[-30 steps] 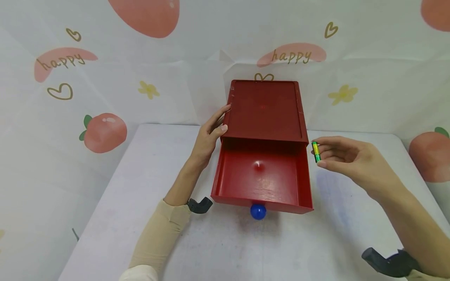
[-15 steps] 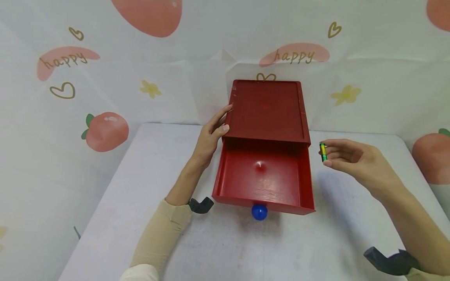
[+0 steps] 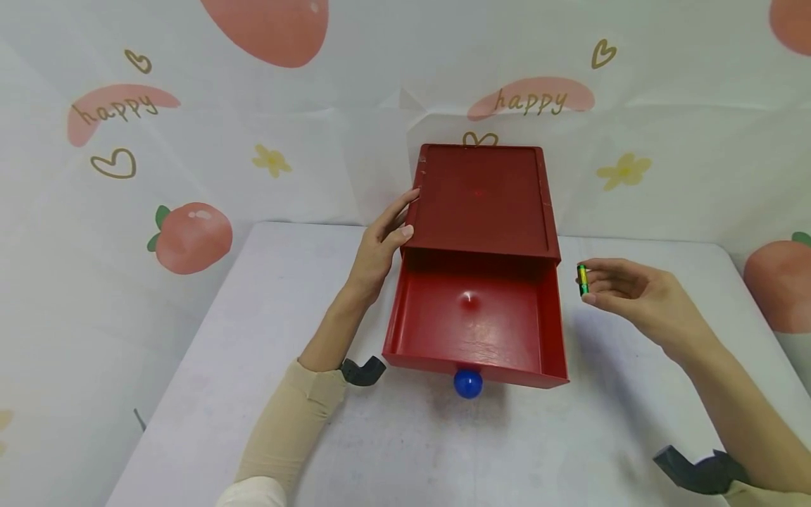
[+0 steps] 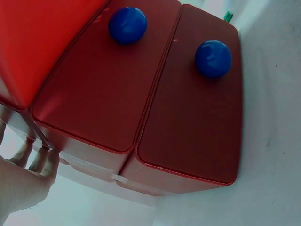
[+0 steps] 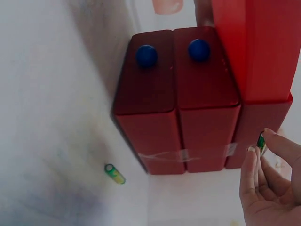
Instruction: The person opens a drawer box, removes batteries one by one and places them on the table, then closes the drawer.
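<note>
A red drawer cabinet (image 3: 481, 201) stands on the white table, its top drawer (image 3: 472, 320) pulled out toward me with a blue knob (image 3: 467, 384) on the front. Nothing shows inside the drawer. My left hand (image 3: 408, 211) rests with straight fingers against the cabinet's left side, thumb at the front edge. To the right of the drawer, my right hand (image 3: 584, 282) pinches a small green and yellow battery (image 3: 582, 279) between thumb and fingers in the air. The right wrist view shows this battery (image 5: 261, 141) beside the cabinet's side wall (image 5: 207, 134).
Two closed lower drawers carry blue knobs (image 5: 146, 55) (image 5: 199, 49). A second green battery (image 5: 114, 173) lies on the table (image 3: 285, 296) by the cabinet. A fruit-print cloth backdrop (image 3: 190, 141) rises behind and to both sides.
My right hand has drifted slightly to the right and down with the battery, away from the drawer's edge. The left hand and cabinet have stayed put.
</note>
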Available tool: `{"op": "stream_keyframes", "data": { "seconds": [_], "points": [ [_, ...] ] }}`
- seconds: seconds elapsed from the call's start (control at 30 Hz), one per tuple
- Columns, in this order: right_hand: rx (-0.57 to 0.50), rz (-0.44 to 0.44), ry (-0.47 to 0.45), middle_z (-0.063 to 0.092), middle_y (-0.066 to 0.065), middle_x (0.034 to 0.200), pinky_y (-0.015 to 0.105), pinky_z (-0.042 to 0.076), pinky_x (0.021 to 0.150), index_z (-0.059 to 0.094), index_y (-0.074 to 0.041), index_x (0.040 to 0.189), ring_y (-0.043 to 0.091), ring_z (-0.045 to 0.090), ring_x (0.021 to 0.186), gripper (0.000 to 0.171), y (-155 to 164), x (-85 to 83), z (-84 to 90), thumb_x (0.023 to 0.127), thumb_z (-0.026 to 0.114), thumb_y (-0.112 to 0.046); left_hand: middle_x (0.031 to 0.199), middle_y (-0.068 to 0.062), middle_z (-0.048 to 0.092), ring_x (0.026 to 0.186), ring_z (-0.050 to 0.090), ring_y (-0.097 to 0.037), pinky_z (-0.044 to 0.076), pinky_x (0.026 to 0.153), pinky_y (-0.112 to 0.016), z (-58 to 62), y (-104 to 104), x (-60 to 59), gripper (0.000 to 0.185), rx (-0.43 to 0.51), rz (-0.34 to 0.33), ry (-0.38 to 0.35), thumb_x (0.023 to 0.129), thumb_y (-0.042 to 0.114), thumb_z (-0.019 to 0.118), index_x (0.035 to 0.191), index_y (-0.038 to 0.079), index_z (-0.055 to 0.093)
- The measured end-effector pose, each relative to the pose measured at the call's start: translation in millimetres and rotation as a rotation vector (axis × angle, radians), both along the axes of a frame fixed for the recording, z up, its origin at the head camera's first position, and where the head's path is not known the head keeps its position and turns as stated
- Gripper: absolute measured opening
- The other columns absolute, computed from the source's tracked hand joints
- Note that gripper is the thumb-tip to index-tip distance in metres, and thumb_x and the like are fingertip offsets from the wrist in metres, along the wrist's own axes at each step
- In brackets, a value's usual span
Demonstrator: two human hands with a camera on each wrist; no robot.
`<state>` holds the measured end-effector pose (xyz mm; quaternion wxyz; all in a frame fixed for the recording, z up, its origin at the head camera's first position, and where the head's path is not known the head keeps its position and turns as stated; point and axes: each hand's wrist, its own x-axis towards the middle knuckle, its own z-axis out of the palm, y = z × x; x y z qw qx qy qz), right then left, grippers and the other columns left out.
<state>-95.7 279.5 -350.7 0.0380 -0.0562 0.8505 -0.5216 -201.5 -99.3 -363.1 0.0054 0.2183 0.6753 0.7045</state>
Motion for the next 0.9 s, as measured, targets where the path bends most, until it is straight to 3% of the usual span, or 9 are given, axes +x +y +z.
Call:
{"op": "stream_keyframes", "data": {
  "seconds": [0.43, 0.9],
  "points": [
    [-0.030, 0.023, -0.013, 0.071, -0.008, 0.096, 0.013, 0.052, 0.076, 0.061, -0.008, 0.129, 0.003, 0.067, 0.086, 0.040, 4, -4.3, -19.9, 0.090, 0.072, -0.006, 0.153, 0.003, 0.042, 0.139, 0.038, -0.021, 0.037, 0.110, -0.044, -0.3, 0, 1.4, 0.056, -0.009, 0.005, 0.005, 0.095, 0.028, 0.052, 0.150, 0.019, 0.046],
    [0.024, 0.004, -0.031, 0.070, -0.011, 0.098, 0.011, 0.051, 0.077, 0.059, -0.003, 0.131, 0.001, 0.066, 0.086, 0.043, 13, -11.3, -40.5, 0.091, 0.072, -0.011, 0.152, 0.004, 0.043, 0.139, 0.039, -0.019, 0.037, 0.110, -0.044, 1.3, 1, 1.7, 0.056, -0.008, 0.007, 0.001, 0.095, 0.029, 0.052, 0.150, 0.020, 0.046]
  ]
}}
